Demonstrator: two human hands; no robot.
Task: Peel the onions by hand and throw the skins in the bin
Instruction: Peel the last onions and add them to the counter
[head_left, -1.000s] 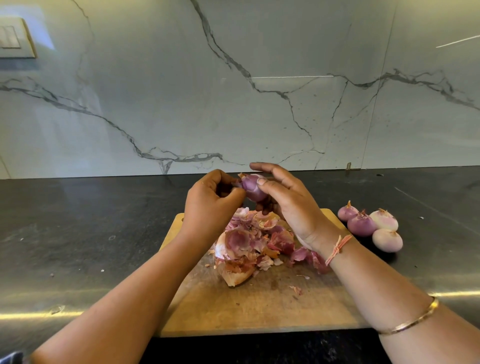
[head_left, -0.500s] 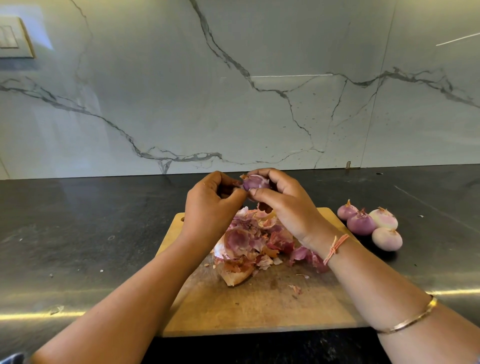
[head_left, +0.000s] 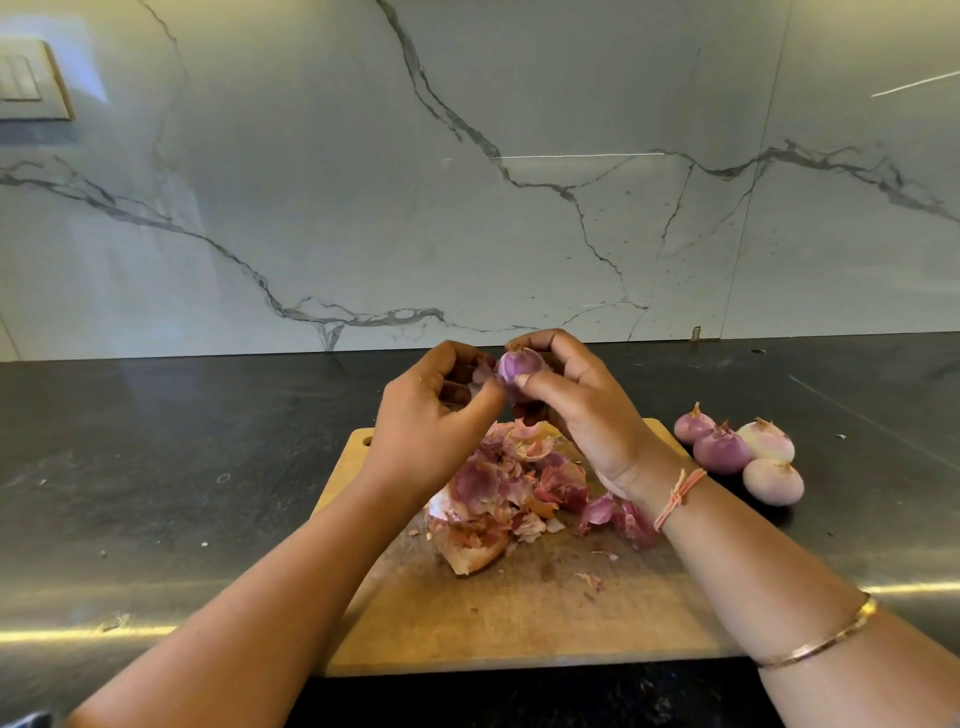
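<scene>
A small purple onion (head_left: 517, 366) is held in the air above the wooden cutting board (head_left: 519, 618). My right hand (head_left: 582, 410) grips it with curled fingers and thumb. My left hand (head_left: 431, 421) pinches a strip of loose skin (head_left: 482, 371) at the onion's left side. Under both hands a heap of pink and brown onion skins (head_left: 514, 488) lies on the board. Several peeled onions (head_left: 737, 452) sit on the dark counter to the right of the board. No bin is in view.
The dark stone counter (head_left: 156, 467) runs left and right of the board, backed by a white marble wall (head_left: 467, 182). A switch plate (head_left: 28, 83) is on the wall at the upper left. The counter's front edge passes just below the board.
My right hand has curled its fingers more tightly round the onion and turned it a little. My left hand stays at the onion's left side, and a flap of skin now shows there.
</scene>
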